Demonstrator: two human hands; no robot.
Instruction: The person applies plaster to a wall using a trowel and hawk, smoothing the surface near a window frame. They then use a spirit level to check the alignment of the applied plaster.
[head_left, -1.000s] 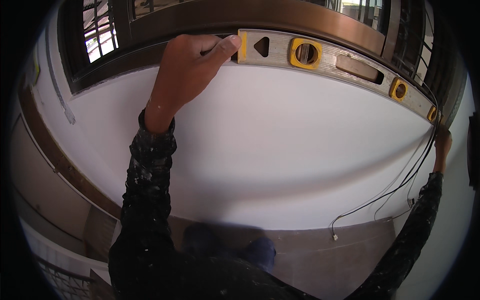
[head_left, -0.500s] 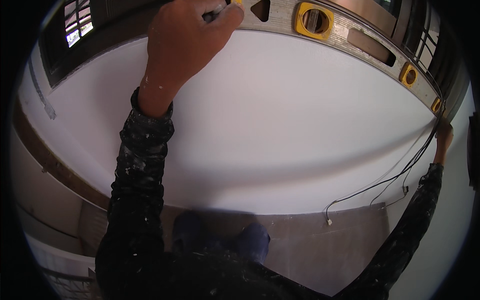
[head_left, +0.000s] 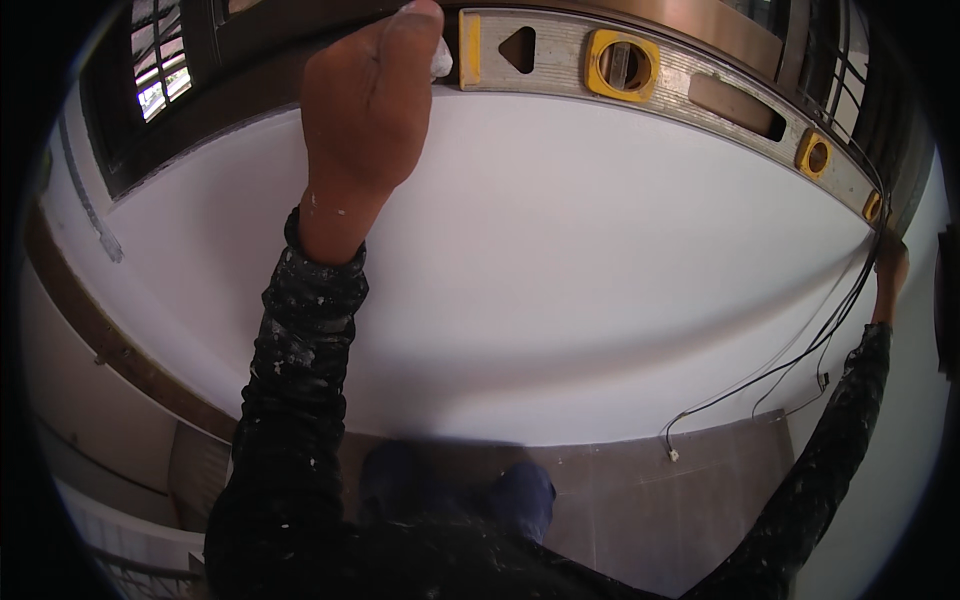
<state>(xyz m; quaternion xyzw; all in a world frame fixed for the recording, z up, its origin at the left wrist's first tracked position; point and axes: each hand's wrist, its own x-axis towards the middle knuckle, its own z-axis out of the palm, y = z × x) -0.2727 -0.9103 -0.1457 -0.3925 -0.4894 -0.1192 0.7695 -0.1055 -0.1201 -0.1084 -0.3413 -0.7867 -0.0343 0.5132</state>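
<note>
While the long aluminium spirit level with yellow vial housings (head_left: 690, 95) lies along the top edge of the white wall panel (head_left: 560, 270), everything else can be placed from it. Beyond its left end, a dark window frame with bars (head_left: 150, 90) shows daylight. At that left end, the left hand (head_left: 370, 110) is raised with its fingers curled over the wall's upper edge, closed on something small and pale (head_left: 440, 62) that I cannot identify; the paint-speckled dark sleeve (head_left: 300, 380) runs down from it. Below the level's middle, the wall is bare down to the grey tiled floor (head_left: 620, 500), where dark shoes (head_left: 460, 495) stand. Under the right half of the level, thin black cables (head_left: 800, 350) hang loose toward the floor. At the right end, the right hand (head_left: 888, 275) presses by the level's tip, though whether it grips or merely braces I cannot tell. With only that far hand steadying it, the level could plausibly slip or tilt, spoiling any mark made at the left end; the dangling cables could also snag an arm.
</note>
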